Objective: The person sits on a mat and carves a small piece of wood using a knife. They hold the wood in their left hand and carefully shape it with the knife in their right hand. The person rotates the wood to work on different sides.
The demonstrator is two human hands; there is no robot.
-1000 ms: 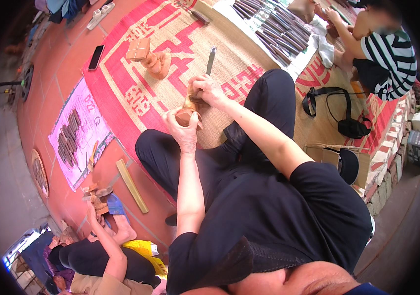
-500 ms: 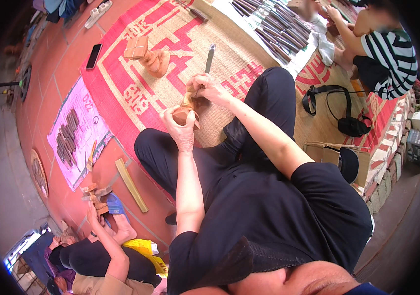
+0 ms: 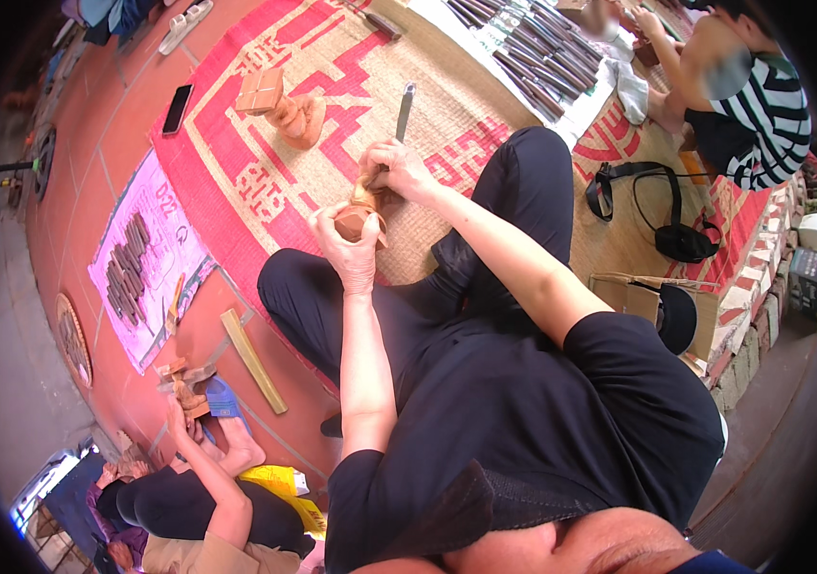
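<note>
My left hand [image 3: 346, 251] is closed round the lower end of a reddish-brown wood carving [image 3: 358, 222], held above my crossed legs. In my right hand [image 3: 401, 172] is a carving chisel [image 3: 405, 110], its flat metal blade pointing up and away from me over the mat. The fingers of this hand press close to the top of the carving, and they hide the rest of the tool. A second wood carving [image 3: 295, 117], with a square block at one end and a twisted body, rests on the red and straw mat [image 3: 226, 124] beyond my hands.
At the far right, many dark-handled carving tools [image 3: 542, 62] lie on a white sheet. A phone [image 3: 178, 110] is at the mat's left edge. More tools [image 3: 128, 271] lie on pink paper, near a wood strip [image 3: 253, 361]. One person sits lower left, another upper right near a black bag [image 3: 686, 243].
The view has shifted slightly, moving the mat and the things on it a little left in the picture. Both hands keep nearly the same grip and place on the carving.
</note>
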